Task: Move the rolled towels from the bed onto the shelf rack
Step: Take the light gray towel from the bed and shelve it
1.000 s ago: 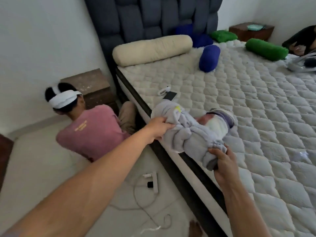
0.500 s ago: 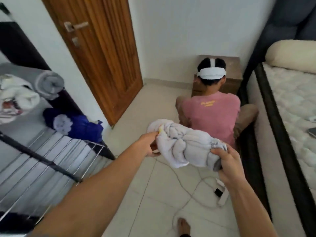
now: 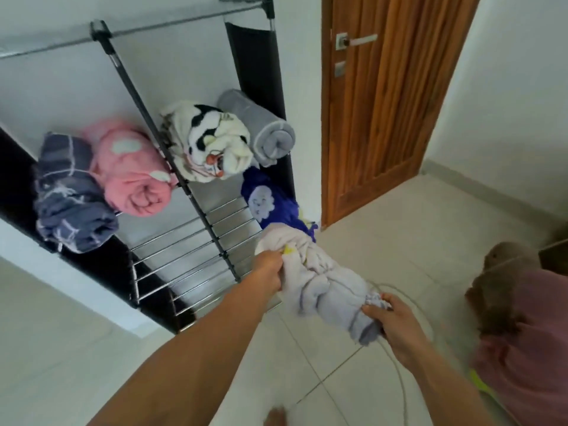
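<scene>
**Rolled towel held at both ends, in front of the rack**

The left hand is closed on the upper end of a pale lilac towel, fingers bunched into the cloth. The right hand is closed round the lower end, thumb on top. The towel hangs between the two hands, clear of the floor, tilted down to the right. Its upper end lies just in front of the rack's wire shelf, beside the centre post; whether it touches the wires cannot be told.

On the shelf above, right of the post: a white-and-black towel and a grey roll, touching side by side. Left of the post: a pink roll and a blue-grey bundle, also touching. A dark blue towel lies at the right end of the lower shelf, just behind the held towel.

A wooden door, shut, stands right of the rack. A second person in pink crouches at the right edge. A thin cable trails across the tiled floor.
</scene>
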A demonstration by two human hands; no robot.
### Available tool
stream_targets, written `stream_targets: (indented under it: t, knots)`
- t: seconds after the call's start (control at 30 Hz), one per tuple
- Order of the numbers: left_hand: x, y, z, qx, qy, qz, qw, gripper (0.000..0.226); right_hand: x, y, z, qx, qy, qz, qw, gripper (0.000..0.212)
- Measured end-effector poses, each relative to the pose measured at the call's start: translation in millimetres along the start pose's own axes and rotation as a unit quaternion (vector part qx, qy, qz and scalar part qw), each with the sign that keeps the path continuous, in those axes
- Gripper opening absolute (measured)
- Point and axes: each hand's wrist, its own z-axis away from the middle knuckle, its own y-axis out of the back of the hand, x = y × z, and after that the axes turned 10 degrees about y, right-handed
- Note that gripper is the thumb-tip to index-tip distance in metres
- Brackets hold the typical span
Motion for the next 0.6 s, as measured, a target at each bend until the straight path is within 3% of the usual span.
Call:
stream_targets:
  t: [0.1, 0.33, 0.47, 0.6]
  knots:
    - [24, 25, -31, 0.051, -0.043, 0.031, 0.997, 0.041, 10, -46, -29, -0.024, -0.037, 0.006, 0.999, 0.015]
    - [97, 64, -131, 0.102, -0.076, -0.040, 0.991, 0.057, 24, -140, -104, -0.022, -0.097, -0.049, 0.994, 0.025]
    - [154, 67, -177, 0.161, -0.102, -0.047, 0.981, 0.056, 29, -197, -159, -0.022, -0.112, -0.105, 0.988, 0.020]
    - [190, 70, -215, 0.200, -0.145, -0.151, 0.957, 0.045, 40, -247, -204, -0.019, -0.124, -0.130, 0.984, 0.021]
